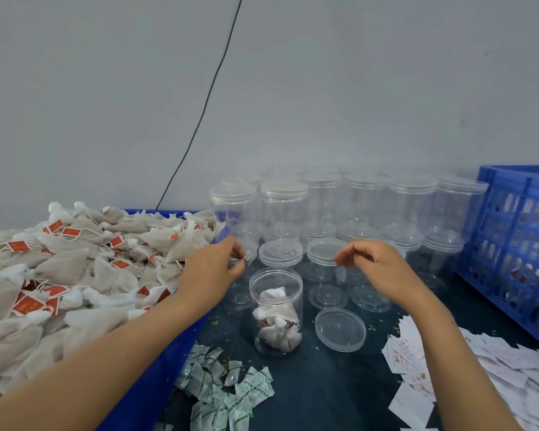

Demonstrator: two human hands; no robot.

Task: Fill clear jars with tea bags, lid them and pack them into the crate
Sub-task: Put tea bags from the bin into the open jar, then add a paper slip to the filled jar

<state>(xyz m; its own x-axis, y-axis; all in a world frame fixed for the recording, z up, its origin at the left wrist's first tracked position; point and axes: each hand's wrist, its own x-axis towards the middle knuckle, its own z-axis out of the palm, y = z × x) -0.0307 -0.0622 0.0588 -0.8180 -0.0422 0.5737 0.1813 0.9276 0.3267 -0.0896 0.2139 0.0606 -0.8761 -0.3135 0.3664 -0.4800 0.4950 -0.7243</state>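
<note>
An open clear jar stands on the dark table, partly filled with tea bags. Its loose lid lies flat just to its right. My left hand hovers above and left of the jar, pinching a small green-and-white sachet. My right hand hovers above and right of the jar with curled fingers, thumb and forefinger pinched together; a small pale packet seems to hang from them. A heap of tea bags with red tags fills a blue bin on the left. The blue crate stands at the right.
Several empty lidded jars are stacked along the wall behind the hands. A pile of green-printed sachets lies at the table's front, with white paper slips at the front right. A black cable runs down the wall.
</note>
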